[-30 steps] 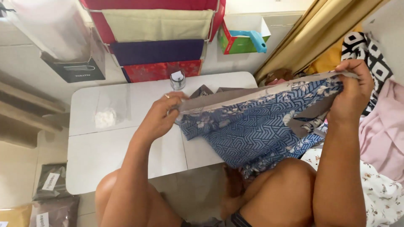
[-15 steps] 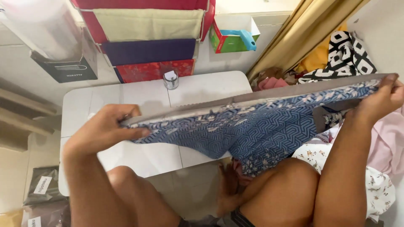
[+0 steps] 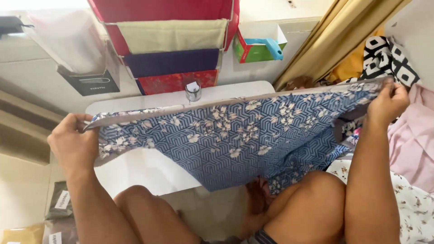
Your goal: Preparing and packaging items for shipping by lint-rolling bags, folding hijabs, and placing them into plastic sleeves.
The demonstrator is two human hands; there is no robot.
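Note:
I hold a blue cloth (image 3: 235, 140) with a white flower and line pattern stretched wide above my knees. My left hand (image 3: 72, 144) grips its left corner by the grey hem. My right hand (image 3: 391, 101) grips the right end of the same hem, high at the right. The cloth hangs down in front of a low white table (image 3: 144, 169) and covers most of it. A small clear jar (image 3: 193, 90) stands at the table's far edge, just above the hem.
Folded fabrics in cream, purple and red (image 3: 172, 58) hang in a rack behind the table. A green box (image 3: 255, 47) sits on a ledge. Pink and patterned clothes (image 3: 413, 135) pile at the right. Packaged items (image 3: 58, 205) lie on the floor at the left.
My hands have moved apart, the left one far to the left, and the bunched cloth has been pulled out flat and wide between them.

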